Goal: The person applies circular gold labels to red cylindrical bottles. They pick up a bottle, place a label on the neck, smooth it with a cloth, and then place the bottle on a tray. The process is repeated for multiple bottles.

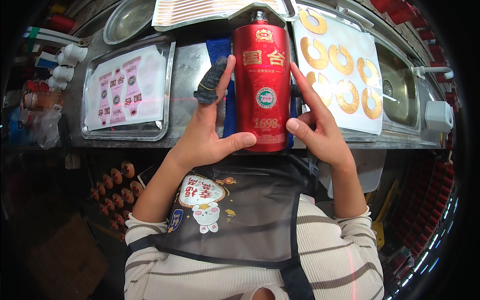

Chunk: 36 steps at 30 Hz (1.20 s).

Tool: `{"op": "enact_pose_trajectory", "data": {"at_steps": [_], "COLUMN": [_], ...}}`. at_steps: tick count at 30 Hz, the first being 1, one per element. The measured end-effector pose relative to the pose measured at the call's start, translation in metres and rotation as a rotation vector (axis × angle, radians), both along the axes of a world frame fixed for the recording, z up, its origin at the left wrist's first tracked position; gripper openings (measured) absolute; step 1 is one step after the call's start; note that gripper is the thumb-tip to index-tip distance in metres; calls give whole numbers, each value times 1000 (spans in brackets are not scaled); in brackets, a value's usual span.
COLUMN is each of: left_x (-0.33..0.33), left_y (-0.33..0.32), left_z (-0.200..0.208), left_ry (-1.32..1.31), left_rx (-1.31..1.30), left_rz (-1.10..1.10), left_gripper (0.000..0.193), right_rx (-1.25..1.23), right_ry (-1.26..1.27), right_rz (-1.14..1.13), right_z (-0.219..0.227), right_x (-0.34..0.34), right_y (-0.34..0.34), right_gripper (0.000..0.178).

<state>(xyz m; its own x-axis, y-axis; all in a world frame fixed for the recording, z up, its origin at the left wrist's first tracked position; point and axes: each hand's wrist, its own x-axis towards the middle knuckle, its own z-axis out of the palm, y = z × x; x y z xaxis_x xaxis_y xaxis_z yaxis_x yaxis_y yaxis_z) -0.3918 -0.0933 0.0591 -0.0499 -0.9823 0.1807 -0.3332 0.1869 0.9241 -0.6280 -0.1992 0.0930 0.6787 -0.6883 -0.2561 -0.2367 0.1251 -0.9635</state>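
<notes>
A red bottle (262, 82) with gold lettering and a round green-and-white emblem lies face up on a blue cloth (218, 49), its neck pointing away from me. My left hand (202, 137) grips its left side, the thumb pressed on the lower front and the fingers along the edge. A dark grey fabric sleeve (212, 82) covers part of those fingers. From the other side, my right hand (322, 132) holds the bottle, with its thumb at the lower right and a finger stretched up the side. The bottle's underside is hidden.
At left, a metal tray (167, 95) holds a sheet of pink label decals (116, 95). A sheet with several gold open rings (341, 60) lies at right, beside a sink (400, 95). A steel bowl (127, 22) and striped sheets (210, 12) stand at the back. Red bottles (425, 200) fill racks at right.
</notes>
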Motion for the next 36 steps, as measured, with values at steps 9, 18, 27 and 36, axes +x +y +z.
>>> {"op": "enact_pose_trajectory", "data": {"at_steps": [9, 18, 27, 36], "left_x": [0, 3, -10, -7], "left_y": [-1, -2, -7, -9], "left_z": [-4, 8, 10, 11], "left_ry": [55, -81, -67, -114], "left_rx": [-10, -28, -25, -46], "left_rz": [-23, -2, 67, 42], "left_gripper": [122, 118, 106, 110], "right_rx": [-86, -287, -592, -302], "right_ry": [57, 168, 286, 148], "right_rz": [97, 89, 146, -132], "right_z": [1, 11, 27, 9], "right_x": [-2, -1, 21, 16], "right_y": [-2, -9, -11, -27], "right_gripper": [100, 97, 92, 80]}}
